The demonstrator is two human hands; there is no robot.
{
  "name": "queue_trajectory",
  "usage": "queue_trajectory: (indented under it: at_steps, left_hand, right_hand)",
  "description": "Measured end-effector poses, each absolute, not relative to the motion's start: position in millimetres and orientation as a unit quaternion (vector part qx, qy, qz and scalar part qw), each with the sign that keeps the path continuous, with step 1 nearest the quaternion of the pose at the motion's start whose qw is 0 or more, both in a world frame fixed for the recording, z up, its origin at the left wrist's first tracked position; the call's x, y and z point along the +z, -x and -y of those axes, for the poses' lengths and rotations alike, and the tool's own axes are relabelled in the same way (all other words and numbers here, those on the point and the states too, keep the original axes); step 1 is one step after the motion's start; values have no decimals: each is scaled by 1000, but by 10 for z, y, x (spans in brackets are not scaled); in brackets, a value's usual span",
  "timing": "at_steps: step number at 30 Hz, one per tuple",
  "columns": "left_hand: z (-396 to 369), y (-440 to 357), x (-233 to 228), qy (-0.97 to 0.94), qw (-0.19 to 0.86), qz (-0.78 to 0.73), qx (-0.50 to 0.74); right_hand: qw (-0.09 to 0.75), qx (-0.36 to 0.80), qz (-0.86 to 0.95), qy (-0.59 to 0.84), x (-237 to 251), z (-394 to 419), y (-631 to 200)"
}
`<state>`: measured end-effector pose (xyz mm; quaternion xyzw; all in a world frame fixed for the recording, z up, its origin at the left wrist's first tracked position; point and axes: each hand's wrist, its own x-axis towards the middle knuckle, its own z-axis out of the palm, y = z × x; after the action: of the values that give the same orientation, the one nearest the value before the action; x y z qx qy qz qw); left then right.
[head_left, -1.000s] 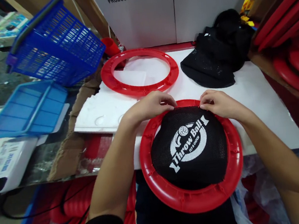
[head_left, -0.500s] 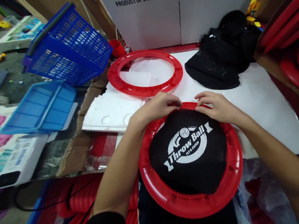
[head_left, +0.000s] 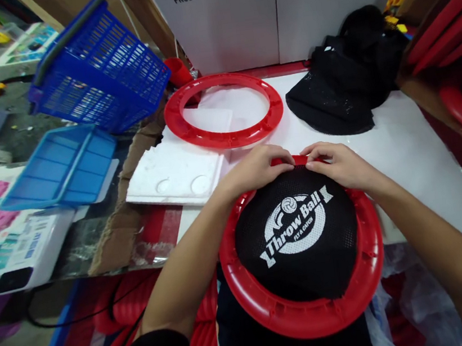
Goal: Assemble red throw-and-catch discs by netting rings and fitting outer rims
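Left hand (head_left: pixel 267 163) and right hand (head_left: pixel 336 163) side by side, fingertips pinching far edge of printed black mesh (head_left: pixel 299 274) at far rim of red ring (head_left: pixel 310 321). Mesh lies across ring opening; ring overhangs near edge of white-covered table (head_left: pixel 423 181). Beyond: white foam (head_left: pixel 172 175), second ring (head_left: pixel 226 139) partly over it, black fabric pile (head_left: pixel 331 91) at right, white cardboard (head_left: pixel 216 33) at back.

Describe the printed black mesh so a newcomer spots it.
From the white carton, come past the far red ring to the near red ring, at the left hand and right hand. Across its opening lies the black mesh; white "Throw Ball" lettering distinguishes it from the black fabric.
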<state>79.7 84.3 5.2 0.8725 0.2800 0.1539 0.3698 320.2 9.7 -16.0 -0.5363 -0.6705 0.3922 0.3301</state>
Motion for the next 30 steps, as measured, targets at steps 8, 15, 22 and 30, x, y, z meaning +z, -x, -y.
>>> queue_trajectory:
  at_steps: [8, 15, 22, 30]
  left_hand:
    - [-952, -843, -136, -772, 496, -351, 185]
    - [-949, -876, -158, -775, 471, -370, 200]
    - [-1000, -853, -153, -743, 546, -344, 178]
    - [-823, -983, -83, -845, 409, -295, 179]
  right_hand:
    - [309, 335, 678, 576, -155, -147, -3180]
    - [297, 390, 650, 580, -180, -195, -3217]
    - [283, 355, 663, 595, -138, -181, -3174]
    - [231, 400, 663, 589, -83, -190, -3341]
